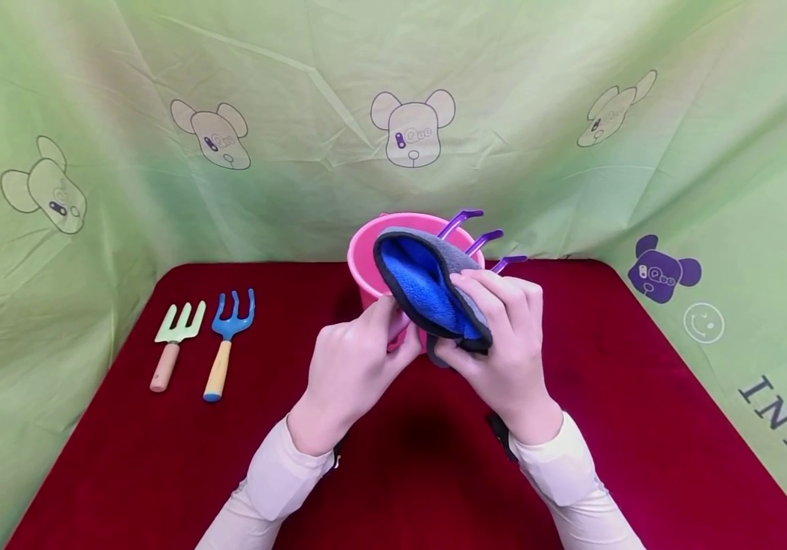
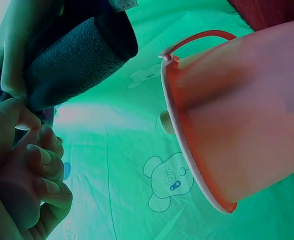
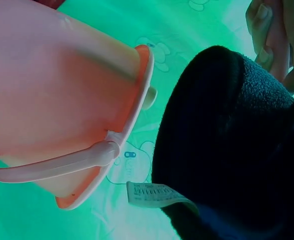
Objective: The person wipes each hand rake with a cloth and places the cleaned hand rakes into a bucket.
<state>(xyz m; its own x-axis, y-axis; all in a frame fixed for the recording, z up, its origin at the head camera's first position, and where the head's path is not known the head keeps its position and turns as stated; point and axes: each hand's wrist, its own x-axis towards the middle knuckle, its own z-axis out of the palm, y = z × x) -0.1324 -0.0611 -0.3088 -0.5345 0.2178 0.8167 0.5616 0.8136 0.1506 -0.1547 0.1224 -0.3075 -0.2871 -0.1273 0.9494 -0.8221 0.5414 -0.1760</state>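
Note:
My left hand [image 1: 348, 367] grips a pinkish handle [image 2: 19, 200]. Purple tines [image 1: 484, 240] stick out past the far side of a blue and grey cloth [image 1: 416, 294]; they look like those of a hand fork, but the cloth hides its neck. My right hand [image 1: 513, 344] holds this black-edged cloth, folded around the fork's middle, thumb below and fingers on top. A small white label [image 3: 154, 195] hangs from the cloth in the right wrist view. Just behind the hands stands a pink bucket [image 1: 362, 252], partly covered by the cloth.
To the left on the dark red tabletop [image 1: 283, 305] lie a hand fork with pale green tines [image 1: 180, 325] and another with blue tines and a yellow handle [image 1: 221, 359]. A green curtain [image 1: 311, 137] with bear-head prints surrounds the table. The bucket's handle [image 3: 51, 167] hangs at its side.

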